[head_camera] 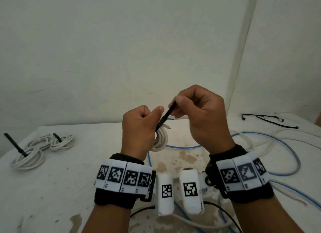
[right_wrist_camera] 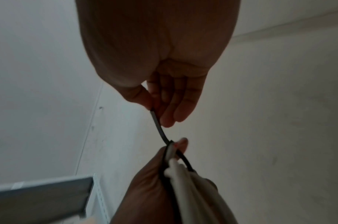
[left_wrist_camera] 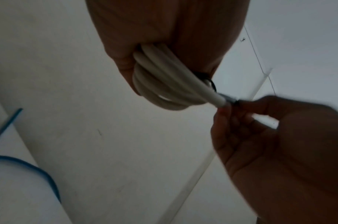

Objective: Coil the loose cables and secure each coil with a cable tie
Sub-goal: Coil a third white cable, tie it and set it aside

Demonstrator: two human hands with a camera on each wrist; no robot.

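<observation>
Left hand (head_camera: 139, 128) clenched around a small white coil (head_camera: 160, 140), raised above the counter (head_camera: 60, 180) at the middle of the head view. Right hand (head_camera: 199, 114) just beside it, slightly higher, thumb and fingers pinching the free tail of a black tie (head_camera: 167, 113). Tie already looped around the coil, as seen in the right wrist view, its loop not yet snug against the strands. A short cable end with a red tip pokes out beside the tie.

Step in hand, by the look of it: cinching the tie on this coil. Next move likely calls for a steady pull on the tail away from the coil, with the left grip firm enough to keep the loops bunched.

Far left on the counter: three finished coils (head_camera: 41, 149), white; two upright black tie tails clearly visible, the third not made out. On the right and near side: loose cable (head_camera: 281, 142) sprawled in loops, at least one white and one blue (head_camera: 182, 147), tangled so an exact count cannot be told. Far right: a few spare ties (head_camera: 271, 120), black, with something white among them; number too small to tell. Each wrist wears a band of black-and-white markers.
</observation>
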